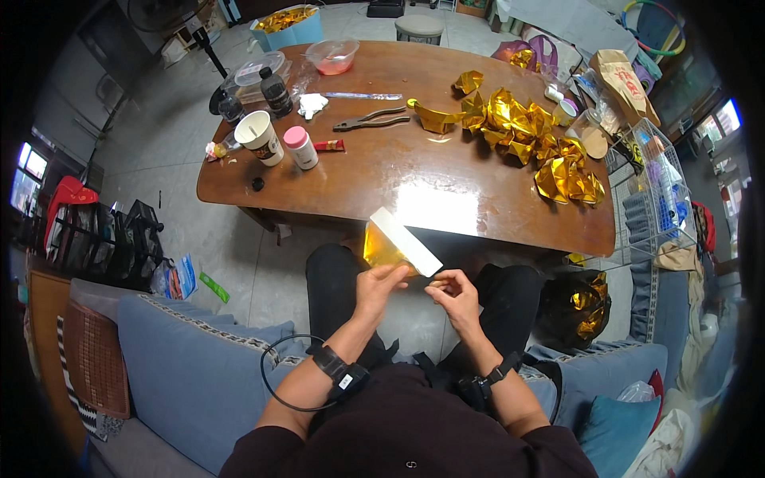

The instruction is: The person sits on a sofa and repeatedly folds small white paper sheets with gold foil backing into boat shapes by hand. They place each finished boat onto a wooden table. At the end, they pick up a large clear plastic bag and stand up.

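A piece of shiny gold foil paper [382,244] hangs over my lap at the table's near edge. A flat white strip [407,242] runs slantwise along one side of it. My left hand [380,291] grips the foil's lower edge between thumb and fingers. Beside the strip's lower right end is my right hand [457,294], thumb and index finger curled close together. Whether those fingertips pinch the corner cannot be made out. On the table's right half lies a pile of folded gold foil paper shapes [517,125], with one boat-like piece [438,119] at its left.
The wooden table [352,185] bears pliers [372,119], a paper cup [259,138], a pink-capped bottle [300,147], dark bottles [276,92] and a plastic bowl [332,57]. At right stands a wire basket [654,179]. A black bag with gold foil [575,310] sits by my right leg.
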Available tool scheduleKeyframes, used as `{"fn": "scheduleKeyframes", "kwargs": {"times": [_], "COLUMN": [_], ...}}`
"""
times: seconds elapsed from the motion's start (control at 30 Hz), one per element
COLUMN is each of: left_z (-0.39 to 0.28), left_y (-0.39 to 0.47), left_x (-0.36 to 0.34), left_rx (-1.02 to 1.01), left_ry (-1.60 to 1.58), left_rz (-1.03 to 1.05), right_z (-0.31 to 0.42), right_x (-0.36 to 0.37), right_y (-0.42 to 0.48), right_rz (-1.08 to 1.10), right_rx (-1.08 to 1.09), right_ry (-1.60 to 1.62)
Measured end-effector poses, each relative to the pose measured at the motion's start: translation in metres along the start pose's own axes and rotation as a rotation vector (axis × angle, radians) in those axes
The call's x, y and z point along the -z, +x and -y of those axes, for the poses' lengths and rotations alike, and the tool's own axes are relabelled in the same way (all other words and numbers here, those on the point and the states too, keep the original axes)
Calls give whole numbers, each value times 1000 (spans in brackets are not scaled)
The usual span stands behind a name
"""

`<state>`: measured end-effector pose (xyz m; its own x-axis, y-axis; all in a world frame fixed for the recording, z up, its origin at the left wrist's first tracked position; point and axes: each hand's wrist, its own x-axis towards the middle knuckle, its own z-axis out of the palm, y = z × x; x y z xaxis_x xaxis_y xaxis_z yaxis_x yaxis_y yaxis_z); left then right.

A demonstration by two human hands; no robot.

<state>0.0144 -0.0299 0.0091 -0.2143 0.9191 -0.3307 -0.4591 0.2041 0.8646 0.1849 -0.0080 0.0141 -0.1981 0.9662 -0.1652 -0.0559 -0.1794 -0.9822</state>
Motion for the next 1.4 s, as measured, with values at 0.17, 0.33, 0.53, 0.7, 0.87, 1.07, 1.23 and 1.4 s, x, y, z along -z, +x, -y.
{"fn": "scheduleKeyframes", "kwargs": {"times": [0.17, 0.33, 0.53, 0.7, 0.87, 1.07, 1.23, 1.4], "left_z": [6, 14, 10, 7, 10, 5, -2, -21], "left_y": [-3, -2, -1, -1, -4, -12, -5, 4], "left_x": [-8, -6, -20, -17, -17, 6, 40, 40], "left_rx": [-73, -105, -223, -249, -292, -314, 174, 168], "left_ry": [134, 163, 185, 348, 308, 202, -67, 1], "left_rz": [0, -18, -134, -89, -69, -27, 207, 398], "right_z": [3, -6, -7, -9, -5, -3, 14, 33], "right_x": [-18, -19, -19, -10, -14, 8, 32, 36], "right_y": [3, 6, 4, 6, 7, 23, 22, 19], "right_rz": [-26, -50, -113, -153, -160, -210, 147, 280], "right_rx": [-134, -221, -212, -173, -309, -254, -312, -351], "right_ry": [82, 248, 246, 261, 318, 362, 374, 159]}}
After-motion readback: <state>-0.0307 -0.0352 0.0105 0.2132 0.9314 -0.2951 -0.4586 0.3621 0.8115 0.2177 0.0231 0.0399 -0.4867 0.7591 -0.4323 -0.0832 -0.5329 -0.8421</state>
